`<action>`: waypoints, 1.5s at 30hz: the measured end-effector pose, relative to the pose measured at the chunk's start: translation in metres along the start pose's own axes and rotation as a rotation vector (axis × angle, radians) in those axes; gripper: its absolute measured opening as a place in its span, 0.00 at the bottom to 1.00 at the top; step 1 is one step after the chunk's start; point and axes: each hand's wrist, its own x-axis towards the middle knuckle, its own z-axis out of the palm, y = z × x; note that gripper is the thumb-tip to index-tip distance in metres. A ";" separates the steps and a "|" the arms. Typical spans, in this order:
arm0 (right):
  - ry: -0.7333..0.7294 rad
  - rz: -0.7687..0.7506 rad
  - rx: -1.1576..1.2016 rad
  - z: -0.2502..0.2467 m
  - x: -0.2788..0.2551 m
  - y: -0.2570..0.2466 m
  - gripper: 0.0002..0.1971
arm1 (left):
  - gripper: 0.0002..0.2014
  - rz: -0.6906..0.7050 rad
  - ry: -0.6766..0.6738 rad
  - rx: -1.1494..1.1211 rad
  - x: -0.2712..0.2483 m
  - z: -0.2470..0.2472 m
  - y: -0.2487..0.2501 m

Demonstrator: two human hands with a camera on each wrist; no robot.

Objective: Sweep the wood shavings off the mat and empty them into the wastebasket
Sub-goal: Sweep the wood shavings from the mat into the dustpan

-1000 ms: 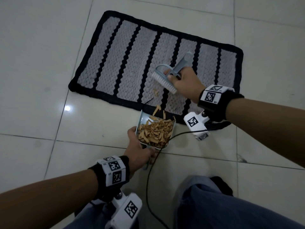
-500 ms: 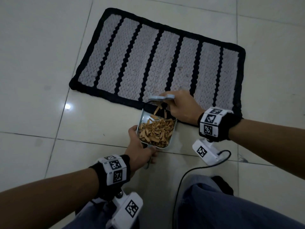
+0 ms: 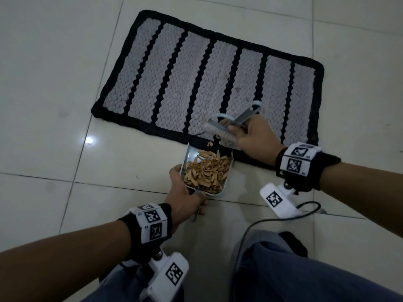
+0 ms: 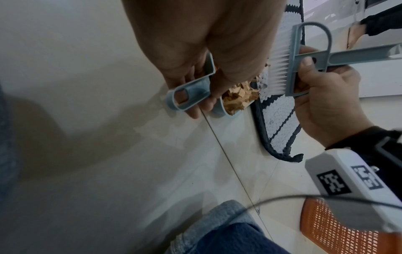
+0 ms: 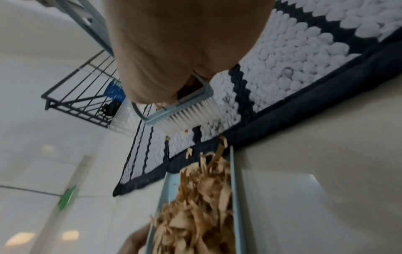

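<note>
The brush (image 3: 226, 127) has lifted off the dustpan's lip since half a second ago and now hangs over the mat (image 3: 196, 83) edge, the right hand (image 3: 255, 136) curled round its handle. The left hand (image 3: 185, 199) grips the dustpan (image 3: 190, 152) handle; wood shavings (image 3: 207, 171) fill the pan on the floor (image 3: 54, 149), with 1 or 2 bits at its mouth.

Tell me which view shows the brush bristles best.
Left wrist: the brush is side-on, its white bristles unobstructed along their length, held by the right hand. Right wrist shows the bristles close, hand partly covering the back. Head shows them small and dim.
</note>
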 end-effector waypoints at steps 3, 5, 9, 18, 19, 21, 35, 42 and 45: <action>0.088 0.003 0.000 -0.003 0.010 0.003 0.12 | 0.32 0.005 -0.001 0.006 -0.001 0.000 0.001; 0.096 -0.019 -0.075 0.003 0.014 0.003 0.12 | 0.32 0.005 -0.001 0.007 -0.001 0.000 0.001; 0.148 -0.054 -0.159 0.013 0.025 -0.009 0.09 | 0.32 0.004 0.004 0.024 -0.003 0.001 0.002; -0.019 -0.214 -0.222 0.022 0.030 -0.015 0.10 | 0.33 -0.001 -0.007 0.031 -0.003 -0.001 0.003; -0.030 -0.233 -0.225 0.023 0.023 -0.013 0.12 | 0.33 -0.001 -0.008 0.031 -0.002 -0.001 0.003; -0.069 -0.268 -0.215 0.026 0.009 -0.006 0.15 | 0.33 -0.002 -0.009 0.031 -0.002 -0.001 0.003; 0.025 -0.014 0.014 0.016 -0.010 -0.008 0.10 | 0.33 -0.004 0.000 0.019 -0.001 -0.001 0.002; 0.105 0.066 0.153 0.007 0.003 -0.013 0.09 | 0.34 0.002 -0.013 0.000 -0.004 -0.001 0.002; 0.052 0.057 0.131 0.008 -0.001 -0.013 0.09 | 0.35 0.005 -0.020 0.002 -0.004 -0.001 0.001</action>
